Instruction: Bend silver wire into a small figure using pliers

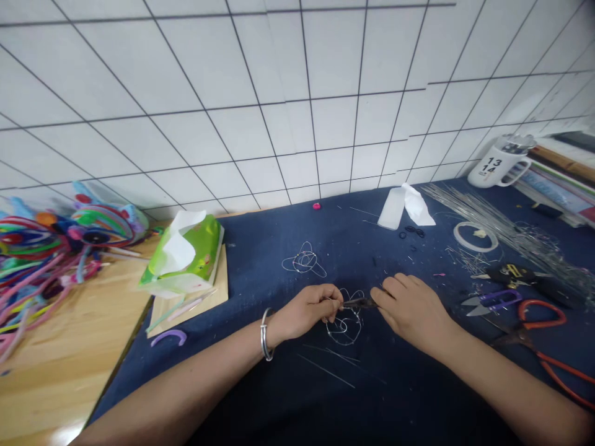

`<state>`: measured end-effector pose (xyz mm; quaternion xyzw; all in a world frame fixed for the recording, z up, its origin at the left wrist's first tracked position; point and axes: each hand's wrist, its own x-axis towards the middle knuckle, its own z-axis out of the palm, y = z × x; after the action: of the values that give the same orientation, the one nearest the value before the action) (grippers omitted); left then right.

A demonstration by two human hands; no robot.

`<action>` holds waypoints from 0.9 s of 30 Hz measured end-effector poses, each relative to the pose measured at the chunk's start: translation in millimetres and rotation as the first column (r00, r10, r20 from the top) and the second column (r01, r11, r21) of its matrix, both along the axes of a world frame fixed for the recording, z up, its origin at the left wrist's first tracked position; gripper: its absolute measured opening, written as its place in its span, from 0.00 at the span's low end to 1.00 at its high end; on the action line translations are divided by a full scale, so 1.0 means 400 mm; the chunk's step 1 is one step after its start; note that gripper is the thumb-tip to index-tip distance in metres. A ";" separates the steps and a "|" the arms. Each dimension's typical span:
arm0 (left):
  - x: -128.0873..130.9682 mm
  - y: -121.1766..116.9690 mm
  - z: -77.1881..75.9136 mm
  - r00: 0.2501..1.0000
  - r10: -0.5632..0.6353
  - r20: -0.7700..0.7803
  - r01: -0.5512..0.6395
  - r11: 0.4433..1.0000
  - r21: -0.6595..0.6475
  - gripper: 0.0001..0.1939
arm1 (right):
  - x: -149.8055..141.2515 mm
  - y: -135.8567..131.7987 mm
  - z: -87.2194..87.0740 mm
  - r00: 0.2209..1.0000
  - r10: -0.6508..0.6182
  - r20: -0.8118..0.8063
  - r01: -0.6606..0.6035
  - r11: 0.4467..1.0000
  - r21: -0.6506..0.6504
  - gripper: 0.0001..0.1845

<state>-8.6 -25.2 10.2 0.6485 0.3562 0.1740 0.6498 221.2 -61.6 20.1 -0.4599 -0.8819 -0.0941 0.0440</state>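
In the middle of the head view, my left hand (312, 305) pinches a bent wire piece (344, 337) of thin silvery loops with small beads. My right hand (413, 310) is closed around dark pliers (357, 303), whose jaws point left and meet the wire by my left fingertips. The handles are mostly hidden in my palm. Behind my hands a second looped wire piece (304, 260) lies flat on the dark blue cloth (260, 248). Several straight wire lengths (328, 370) lie just in front of the piece I hold.
At left are a green tissue pack (204, 241), a purple curved piece (170, 336) and colourful fuzzy stems (46, 279). Orange-handled scissors (542, 316), small purple scissors (493, 301), a bundle of wires (493, 217), a white ring-shaped coil (475, 237) and a white mug (493, 164) stand or lie at right.
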 end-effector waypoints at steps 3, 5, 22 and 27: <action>0.000 0.001 0.000 1.000 0.022 0.002 -0.022 1.000 -0.007 0.07 | 0.010 0.005 0.002 0.998 -0.017 -0.061 0.016 1.000 -0.017 0.08; 0.000 0.001 0.000 0.999 0.039 0.004 -0.039 0.999 -0.009 0.07 | 0.017 0.009 0.004 0.990 -0.040 -0.134 0.035 0.999 -0.039 0.08; 0.008 -0.009 -0.005 0.991 0.127 -0.049 -0.124 0.990 0.069 0.06 | 0.067 0.028 0.047 0.992 -0.047 -0.113 0.039 0.997 -0.072 0.08; 0.009 -0.012 -0.005 0.990 0.127 -0.062 -0.121 0.989 0.085 0.07 | 0.057 0.025 0.058 1.000 -0.019 -0.023 0.017 0.998 -0.068 0.07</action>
<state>-5.0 -29.9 8.1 0.6565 0.4101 0.2065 0.5985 243.9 -51.5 43.1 -0.4702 -0.8798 -0.0593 0.0379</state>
